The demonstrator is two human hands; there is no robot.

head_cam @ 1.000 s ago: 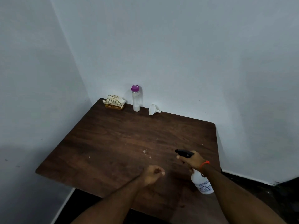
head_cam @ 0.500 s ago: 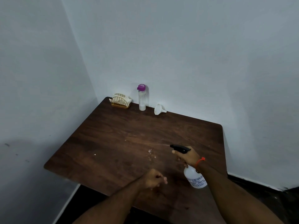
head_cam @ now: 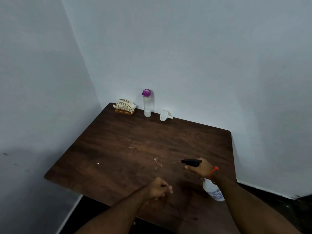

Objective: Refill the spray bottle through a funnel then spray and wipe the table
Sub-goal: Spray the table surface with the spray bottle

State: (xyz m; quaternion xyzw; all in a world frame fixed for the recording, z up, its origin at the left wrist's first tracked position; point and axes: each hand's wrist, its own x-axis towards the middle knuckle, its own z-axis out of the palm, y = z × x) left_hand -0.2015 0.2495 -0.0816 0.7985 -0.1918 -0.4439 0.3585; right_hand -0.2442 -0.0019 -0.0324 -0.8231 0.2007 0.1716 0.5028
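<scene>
My right hand (head_cam: 200, 168) grips a white spray bottle (head_cam: 213, 190) with a black trigger head, held above the right part of the dark wooden table (head_cam: 118, 149). Its nozzle points left, and a thin streak of spray shows just off its tip. My left hand (head_cam: 159, 188) is a closed fist with nothing in it, low over the table's front. A white funnel (head_cam: 165, 115) lies on its side at the back edge. Beside it stands a clear bottle with a purple cap (head_cam: 147, 103). Whitish specks (head_cam: 157, 162) mark the table's middle.
A gold wire holder with white napkins (head_cam: 124, 107) sits in the back left corner. White walls close off the table's back and left sides. Dark floor shows to the right and in front of the table.
My right hand brought the spray bottle a little left and forward over the table; spray streaks show off the nozzle half a second ago and now. My left fist has hardly moved.
</scene>
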